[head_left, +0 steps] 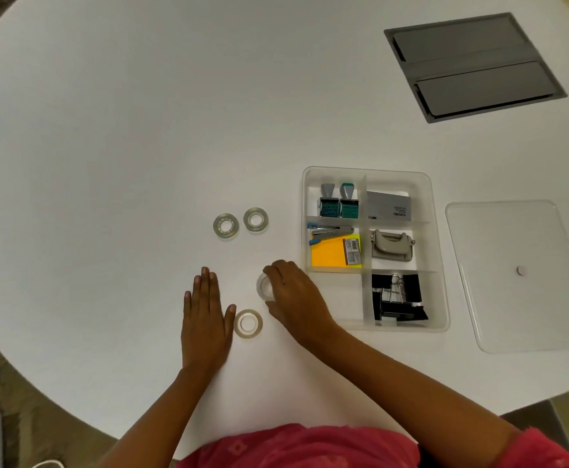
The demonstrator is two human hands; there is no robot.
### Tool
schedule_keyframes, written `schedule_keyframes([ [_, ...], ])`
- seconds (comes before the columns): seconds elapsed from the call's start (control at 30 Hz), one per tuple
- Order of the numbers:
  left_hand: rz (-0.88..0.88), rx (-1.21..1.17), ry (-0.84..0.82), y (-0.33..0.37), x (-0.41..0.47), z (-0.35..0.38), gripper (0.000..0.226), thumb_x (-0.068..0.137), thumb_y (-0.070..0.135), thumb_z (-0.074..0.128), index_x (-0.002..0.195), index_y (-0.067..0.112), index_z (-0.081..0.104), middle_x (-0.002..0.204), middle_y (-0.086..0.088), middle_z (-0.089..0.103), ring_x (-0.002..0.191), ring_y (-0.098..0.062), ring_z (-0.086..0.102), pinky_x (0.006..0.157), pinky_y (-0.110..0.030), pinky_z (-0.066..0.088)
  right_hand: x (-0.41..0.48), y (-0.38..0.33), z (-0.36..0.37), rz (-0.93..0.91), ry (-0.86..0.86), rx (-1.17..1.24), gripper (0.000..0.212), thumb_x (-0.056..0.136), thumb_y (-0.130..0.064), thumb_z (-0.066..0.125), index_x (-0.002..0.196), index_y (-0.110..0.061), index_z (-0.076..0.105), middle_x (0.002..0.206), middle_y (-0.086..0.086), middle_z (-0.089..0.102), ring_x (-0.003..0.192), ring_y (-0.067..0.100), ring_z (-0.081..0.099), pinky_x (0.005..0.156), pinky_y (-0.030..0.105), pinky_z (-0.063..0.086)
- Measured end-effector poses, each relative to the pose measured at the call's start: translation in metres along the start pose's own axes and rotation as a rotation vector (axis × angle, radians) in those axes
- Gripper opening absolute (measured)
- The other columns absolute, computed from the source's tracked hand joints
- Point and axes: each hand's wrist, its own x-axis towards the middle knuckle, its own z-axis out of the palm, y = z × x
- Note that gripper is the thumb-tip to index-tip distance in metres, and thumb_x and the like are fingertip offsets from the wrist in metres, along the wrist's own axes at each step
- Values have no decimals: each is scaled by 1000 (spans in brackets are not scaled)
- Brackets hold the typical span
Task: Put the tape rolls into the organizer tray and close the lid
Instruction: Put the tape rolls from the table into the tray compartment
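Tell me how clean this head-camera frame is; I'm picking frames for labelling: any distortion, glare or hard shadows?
Head view: wide-angle lens bows the white table edge; light is soft and even, shadows faint; no strong glare. The clear lid and the tape roll under the right hand are low-contrast; left hand is sharp.

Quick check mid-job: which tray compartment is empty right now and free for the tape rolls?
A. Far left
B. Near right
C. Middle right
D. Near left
D. The near-left compartment of the tray shows only bare plastic, while stamps, a punch and binder clips fill the others named.
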Motion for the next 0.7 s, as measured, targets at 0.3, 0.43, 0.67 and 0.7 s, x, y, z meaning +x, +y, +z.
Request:
schedule_keyframes([
  [0.3, 18, -37, -1, 0, -1, 0, 69, 93, 48, 14, 150, 10, 1, 159, -5, -2, 147, -17, -4, 120, -34, 0, -41, 48, -47, 427, 194, -60, 54, 58, -26, 86, 97, 0, 60, 96, 18, 56, 89, 29, 49, 72, 32, 46],
  [0.43, 17, -47, 2, -1, -2, 0, 69, 93, 48, 15, 150, 10, 2, 159, -4, -1, 147, -17, -3, 120, -36, 2, -54, 67, -41, 496, 100, -230, 56, 48, -36, 90, 83, -1, 64, 97, 20, 54, 87, 33, 47, 68, 39, 48],
  [0.67, 15, -69, -1, 0, -2, -1, 69, 93, 45, 20, 150, 9, 3, 159, -4, -1, 147, -18, -3, 120, -38, 4, -44, 75, -26, 556, -14, -386, 50, 47, -36, 90, 76, -3, 67, 91, 17, 54, 81, 31, 49, 65, 36, 46],
  [0.7, 14, -72, -1, 0, -2, -1, 69, 93, 45, 20, 150, 9, 3, 159, -5, -1, 147, -18, -3, 120, -38, 4, -44, 75, -23, 563, -27, -393, 49, 47, -35, 91, 76, -3, 67, 92, 17, 55, 81, 31, 49, 65, 36, 46],
])
